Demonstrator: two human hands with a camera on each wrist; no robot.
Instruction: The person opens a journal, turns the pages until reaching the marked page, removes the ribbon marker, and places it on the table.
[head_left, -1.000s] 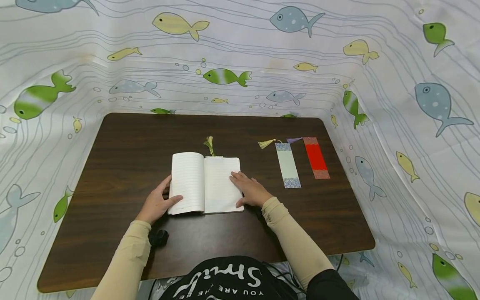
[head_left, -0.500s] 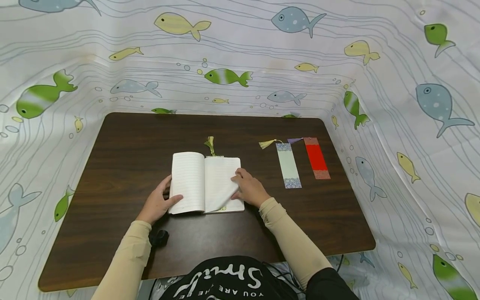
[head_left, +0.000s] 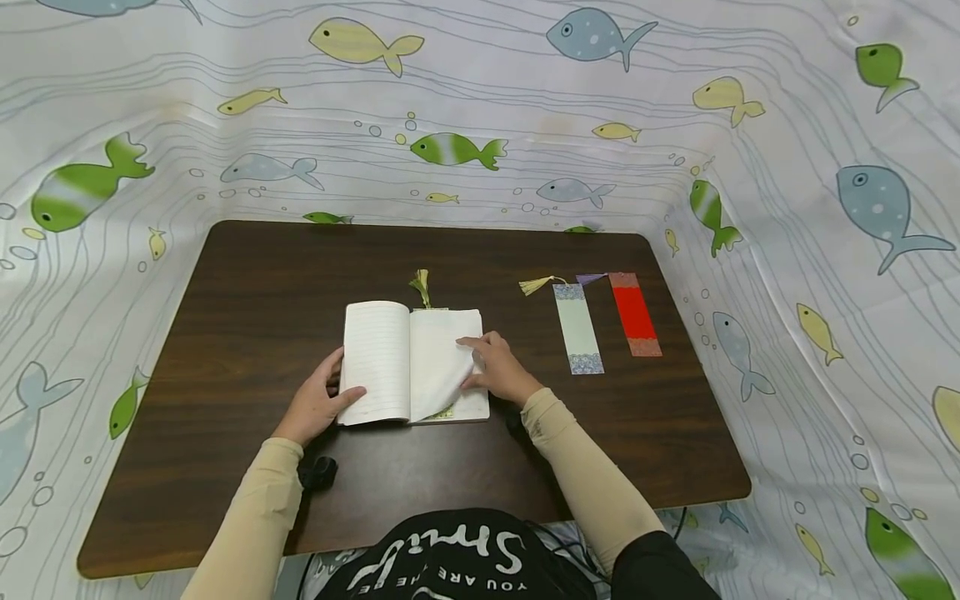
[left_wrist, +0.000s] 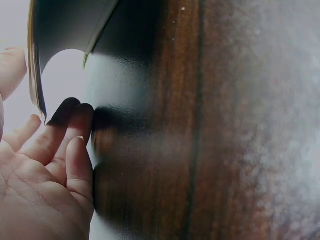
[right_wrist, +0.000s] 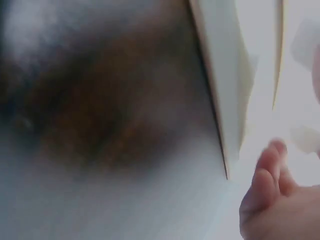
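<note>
An open notebook (head_left: 377,362) lies on the brown table. My left hand (head_left: 313,407) holds its left edge, thumb on the lined page and fingers under the cover; in the left wrist view those fingers (left_wrist: 79,165) reach beneath the raised cover. On the other side, my right hand (head_left: 504,372) pinches the lower right part of a page (head_left: 442,358), whose bottom corner curls up. Under that page a patterned green strip of a bookmark (head_left: 446,412) shows, most of it hidden. A yellow-green tassel (head_left: 422,286) sticks out above the notebook's top edge.
To the right lie a pale bookmark (head_left: 577,329) with blue ends and a yellow tassel, and a red bookmark (head_left: 635,312) with a purple tassel. A small black object (head_left: 321,473) sits by the left wrist. Fish-printed cloth (head_left: 480,100) surrounds the table (head_left: 262,275).
My right hand first lay on the right page; it has since lifted the lower corner of that page, uncovering the green strip. The left hand has stayed in place.
</note>
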